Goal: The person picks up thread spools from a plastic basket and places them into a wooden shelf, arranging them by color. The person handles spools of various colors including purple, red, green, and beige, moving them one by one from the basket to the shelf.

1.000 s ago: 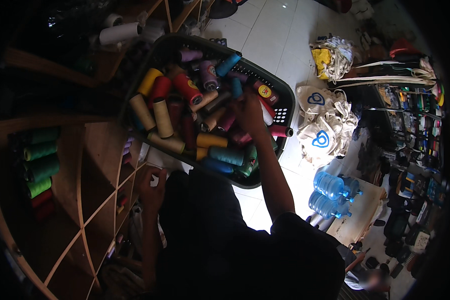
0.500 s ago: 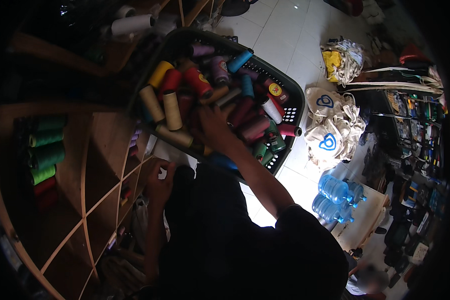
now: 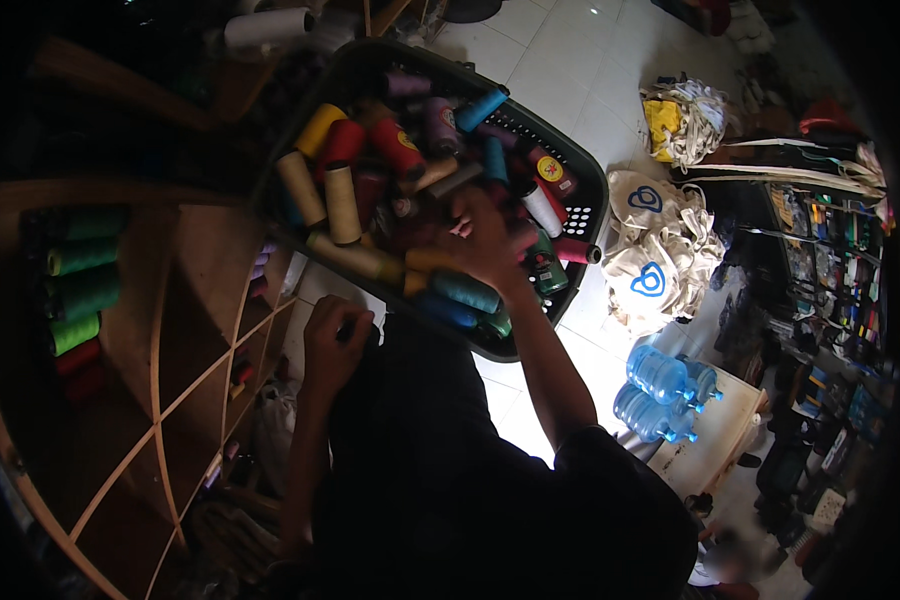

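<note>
A dark green plastic basket (image 3: 560, 160) is heaped with thread cones in many colours. My right hand (image 3: 485, 240) reaches into the middle of the heap, its fingers curled inward. Shadow and blur hide whether a cone is in its grasp. Close to that hand lie a blue-teal cone (image 3: 465, 291), a dark green cone (image 3: 547, 268) and a white cone (image 3: 542, 208). Toward the left side of the heap are a beige cone (image 3: 342, 205) and red cones (image 3: 394, 148). My left hand (image 3: 336, 338) hangs loosely curled outside the basket's near left corner, with no held thing visible.
Wooden shelving (image 3: 195, 330) with compartments stands at the left, holding green cones (image 3: 85, 290). Right of the basket, cream cloth bags (image 3: 660, 250) lie on the tiled floor (image 3: 570, 60). Blue water bottles (image 3: 660, 375) lie nearer, and a blurred person (image 3: 730, 560) is at the lower right.
My right hand has shifted right and toward me within the heap, and its fingers are now curled. A blue-teal cone now shows near the basket's close edge. My left hand has moved slightly right.
</note>
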`<state>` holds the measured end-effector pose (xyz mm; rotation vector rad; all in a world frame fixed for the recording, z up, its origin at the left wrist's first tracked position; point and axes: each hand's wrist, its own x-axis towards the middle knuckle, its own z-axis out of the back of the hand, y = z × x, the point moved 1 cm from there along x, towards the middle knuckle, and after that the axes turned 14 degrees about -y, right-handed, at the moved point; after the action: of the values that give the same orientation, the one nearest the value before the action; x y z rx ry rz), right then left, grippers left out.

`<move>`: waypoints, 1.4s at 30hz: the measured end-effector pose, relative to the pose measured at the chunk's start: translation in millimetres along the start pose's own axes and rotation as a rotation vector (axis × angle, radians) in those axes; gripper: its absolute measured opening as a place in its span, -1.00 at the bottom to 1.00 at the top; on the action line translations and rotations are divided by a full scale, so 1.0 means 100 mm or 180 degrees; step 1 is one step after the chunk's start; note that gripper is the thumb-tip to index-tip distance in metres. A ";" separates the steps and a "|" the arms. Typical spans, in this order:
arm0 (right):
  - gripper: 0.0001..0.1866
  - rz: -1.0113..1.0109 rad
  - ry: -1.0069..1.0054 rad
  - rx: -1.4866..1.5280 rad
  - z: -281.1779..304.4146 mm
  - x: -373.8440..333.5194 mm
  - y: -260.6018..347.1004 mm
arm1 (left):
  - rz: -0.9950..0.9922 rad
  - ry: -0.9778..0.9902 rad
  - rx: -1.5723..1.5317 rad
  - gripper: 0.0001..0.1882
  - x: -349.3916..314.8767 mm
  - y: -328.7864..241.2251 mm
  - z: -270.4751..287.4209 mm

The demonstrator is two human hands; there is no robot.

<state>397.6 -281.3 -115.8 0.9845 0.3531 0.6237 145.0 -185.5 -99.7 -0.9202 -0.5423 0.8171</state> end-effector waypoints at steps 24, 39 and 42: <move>-0.27 -0.1613 -0.0610 -0.0619 0.55 -1.53 -0.65 | -0.0015 0.0818 0.0079 -0.91 0.07 -0.15 -0.20; -0.37 -0.1767 -0.0304 0.0861 0.72 -1.53 0.09 | 0.1252 0.2095 -0.1587 -0.41 -0.02 -0.59 -0.67; -0.33 -0.1646 0.0265 0.0785 0.67 -1.52 0.34 | 0.1039 0.1866 -0.1634 -0.41 -0.02 -0.55 -0.77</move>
<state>305.1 -408.2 -52.2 1.0490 0.7430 0.1513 219.1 -243.0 -92.3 -1.6817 -0.0765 0.6563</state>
